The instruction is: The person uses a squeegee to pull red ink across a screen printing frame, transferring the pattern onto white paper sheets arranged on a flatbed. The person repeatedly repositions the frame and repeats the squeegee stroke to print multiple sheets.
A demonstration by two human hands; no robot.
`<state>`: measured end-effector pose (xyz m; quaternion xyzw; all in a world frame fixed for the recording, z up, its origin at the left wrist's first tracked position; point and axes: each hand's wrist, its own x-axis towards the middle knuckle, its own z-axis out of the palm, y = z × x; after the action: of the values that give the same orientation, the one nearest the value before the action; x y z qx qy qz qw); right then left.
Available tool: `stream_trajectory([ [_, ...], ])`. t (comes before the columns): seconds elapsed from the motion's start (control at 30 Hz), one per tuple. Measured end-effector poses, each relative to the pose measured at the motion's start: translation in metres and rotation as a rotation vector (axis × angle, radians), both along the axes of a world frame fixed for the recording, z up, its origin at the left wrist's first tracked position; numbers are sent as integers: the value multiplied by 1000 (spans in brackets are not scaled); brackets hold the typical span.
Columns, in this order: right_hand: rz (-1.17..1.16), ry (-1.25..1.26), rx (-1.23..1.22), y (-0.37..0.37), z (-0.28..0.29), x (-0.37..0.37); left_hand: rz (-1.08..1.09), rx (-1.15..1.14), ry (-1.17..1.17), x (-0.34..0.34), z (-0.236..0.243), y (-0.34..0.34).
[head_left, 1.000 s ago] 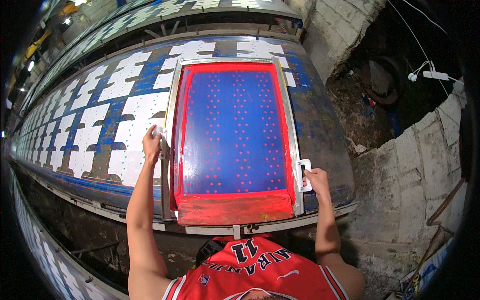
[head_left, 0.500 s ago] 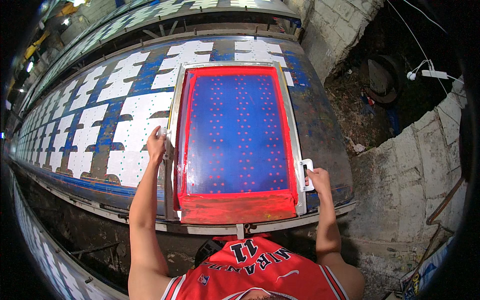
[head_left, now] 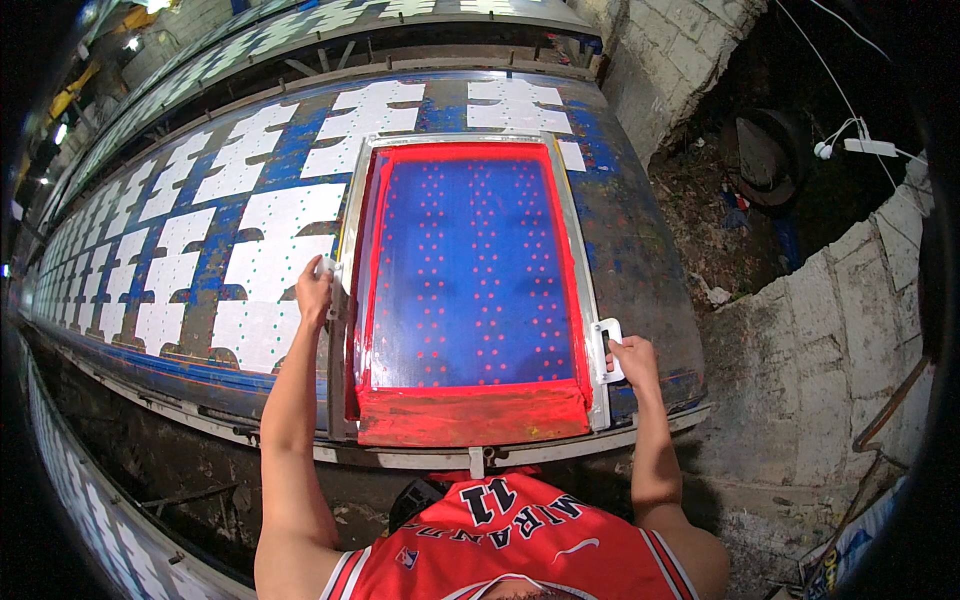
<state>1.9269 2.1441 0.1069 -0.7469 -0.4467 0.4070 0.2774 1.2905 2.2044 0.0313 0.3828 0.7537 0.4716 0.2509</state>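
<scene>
Two white handles set the geometry: I have the left hand point(head_left: 315, 291) wrapped on the left handle point(head_left: 325, 265) and the right hand point(head_left: 635, 358) with its fingers curled around the right handle point(head_left: 612, 327), one on each long side of the framed printing screen point(head_left: 478, 275). The screen lies squarely between the two sets of fingers, its long axis running near to far across the right end of the counter point(head_left: 645, 260). The relation I mind most is the stagger: the right hand sits nearer, the left one farther along its side, and neither is closer to the screen, since both hold it. I cannot tell whether it rests flat or is slightly raised. White cut pieces point(head_left: 265, 265) with green dots lie to its left, and a far white piece point(head_left: 512, 106) shows beyond the far rail point(head_left: 460, 139). Compared with a second ago, that rail appears nearer to me, leaving more of the far piece in view; the left hand is slightly further right, the right hand is barely changed, and a white sliver at the near left corner no longer shows.
</scene>
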Motion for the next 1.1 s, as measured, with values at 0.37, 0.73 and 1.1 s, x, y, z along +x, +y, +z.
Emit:
stream_trajectory([
  [0.37, 176, -397, 21, 6, 2, 1, -22, -125, 246, -13, -26, 7],
  [0.73, 392, -870, 456, -18, 50, -57, -127, -145, 4, -6, -6, 3],
  [1.1, 1377, -525, 465, -114, 58, -160, -157, -149, 70, -8, -7, 6],
])
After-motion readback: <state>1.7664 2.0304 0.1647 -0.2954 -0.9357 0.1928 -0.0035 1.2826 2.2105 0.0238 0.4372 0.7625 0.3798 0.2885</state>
